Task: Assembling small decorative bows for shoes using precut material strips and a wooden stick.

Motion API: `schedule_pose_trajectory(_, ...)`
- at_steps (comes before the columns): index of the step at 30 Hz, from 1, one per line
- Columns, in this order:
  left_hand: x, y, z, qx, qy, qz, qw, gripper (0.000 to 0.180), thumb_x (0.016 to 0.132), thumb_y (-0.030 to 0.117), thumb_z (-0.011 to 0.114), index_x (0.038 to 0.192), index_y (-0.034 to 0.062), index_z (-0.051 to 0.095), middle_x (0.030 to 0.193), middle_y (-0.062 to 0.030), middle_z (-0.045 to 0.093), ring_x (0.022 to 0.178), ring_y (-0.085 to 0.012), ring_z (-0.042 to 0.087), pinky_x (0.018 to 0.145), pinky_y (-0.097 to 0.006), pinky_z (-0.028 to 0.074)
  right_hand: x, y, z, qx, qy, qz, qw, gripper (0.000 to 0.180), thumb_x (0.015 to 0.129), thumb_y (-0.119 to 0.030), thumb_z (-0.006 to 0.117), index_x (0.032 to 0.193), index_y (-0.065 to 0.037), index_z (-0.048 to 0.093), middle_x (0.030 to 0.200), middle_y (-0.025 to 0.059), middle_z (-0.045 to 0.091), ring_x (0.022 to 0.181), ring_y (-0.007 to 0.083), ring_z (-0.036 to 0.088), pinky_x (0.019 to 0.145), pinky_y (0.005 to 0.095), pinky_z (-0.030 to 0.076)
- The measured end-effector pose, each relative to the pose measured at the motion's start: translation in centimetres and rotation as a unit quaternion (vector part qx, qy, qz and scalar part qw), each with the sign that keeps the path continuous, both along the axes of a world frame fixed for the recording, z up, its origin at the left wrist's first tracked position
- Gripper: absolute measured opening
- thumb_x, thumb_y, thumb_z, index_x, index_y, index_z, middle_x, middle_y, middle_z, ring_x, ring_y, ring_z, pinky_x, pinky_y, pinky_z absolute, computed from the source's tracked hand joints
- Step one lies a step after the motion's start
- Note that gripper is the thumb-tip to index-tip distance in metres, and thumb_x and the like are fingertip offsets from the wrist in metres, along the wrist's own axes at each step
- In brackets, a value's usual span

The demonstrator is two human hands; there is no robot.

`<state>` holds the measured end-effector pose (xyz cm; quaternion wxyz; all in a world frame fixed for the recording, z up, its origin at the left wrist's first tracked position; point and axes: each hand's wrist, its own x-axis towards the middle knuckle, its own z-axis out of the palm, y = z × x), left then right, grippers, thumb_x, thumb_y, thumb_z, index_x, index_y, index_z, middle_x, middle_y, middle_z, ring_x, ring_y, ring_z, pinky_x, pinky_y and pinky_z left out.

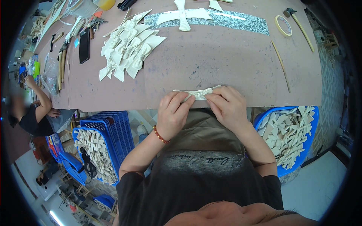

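At the table's near edge, both hands pinch a small cream bow-shaped piece (198,93) with a ribbed middle. My left hand (172,113) has its thumb and fingers closed on the left end. On the right end, the fingers of my right hand (229,105) are closed as well. My fingertips cover parts of both ends. Farther left lies a heap of similar cream bows (126,47) with pointed tails. Cream flat strips laid crosswise (183,16) rest on a speckled grey strip (241,24) at the far side.
On the right of the table (226,52) lie a tape roll (278,25), a hammer (301,30) and a thin stick (281,66). A black phone (84,52) is at left. Blue baskets of cream pieces (96,150) (288,139) flank me. Another person (32,116) sits at left.
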<state>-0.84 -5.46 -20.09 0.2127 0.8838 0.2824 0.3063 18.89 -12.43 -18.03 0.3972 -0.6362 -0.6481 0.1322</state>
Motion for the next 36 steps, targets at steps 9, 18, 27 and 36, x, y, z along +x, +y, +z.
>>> schedule_pose_trajectory(9,-1.9,2.2,2.7,-0.094,0.08,-0.03,0.992,0.039,0.074,0.008,0.072,0.113,0.0136,0.068,0.108,-0.0084,0.059,0.096,-0.0268,0.055,0.083,-0.038,0.042,1.3,-0.8,0.7,-0.066,0.107,0.038,0.991,0.013,0.08,0.0,0.067,0.093,-0.004,0.069,0.09,0.0072,0.063,0.074,0.0206,0.061,0.064,0.028,0.048)
schedule_pose_trajectory(18,2.3,0.8,1.8,-0.036,0.064,-0.086,0.994,0.053,0.074,0.011,0.074,0.123,0.0055,0.056,0.107,-0.0111,0.062,0.095,-0.0278,0.058,0.084,-0.04,0.045,2.8,-3.9,6.4,0.104,0.081,-0.073,0.989,0.015,0.08,0.002,0.064,0.093,-0.002,0.067,0.082,0.01,0.064,0.07,0.0176,0.062,0.066,0.0296,0.051)
schedule_pose_trajectory(27,-0.3,9.7,5.7,0.083,-0.021,0.127,0.988,0.04,0.076,0.011,0.073,0.115,0.0056,0.062,0.096,-0.0098,0.064,0.078,-0.027,0.06,0.071,-0.035,0.048,4.8,-6.1,15.7,0.673,0.029,0.074,0.735,0.007,0.078,-0.024,0.059,0.074,-0.02,0.055,0.062,-0.0148,0.052,0.056,-0.0016,0.048,0.061,0.015,0.038)
schedule_pose_trajectory(36,7.3,21.2,4.8,0.081,0.05,0.097,0.991,0.04,0.079,0.017,0.071,0.115,0.003,0.061,0.102,-0.016,0.065,0.098,-0.0328,0.06,0.089,-0.04,0.046,4.9,-2.8,18.7,0.744,0.102,0.196,0.631,0.023,0.07,-0.027,0.059,0.052,-0.019,0.048,0.051,-0.0168,0.046,0.045,-0.0032,0.04,0.052,0.0118,0.035)
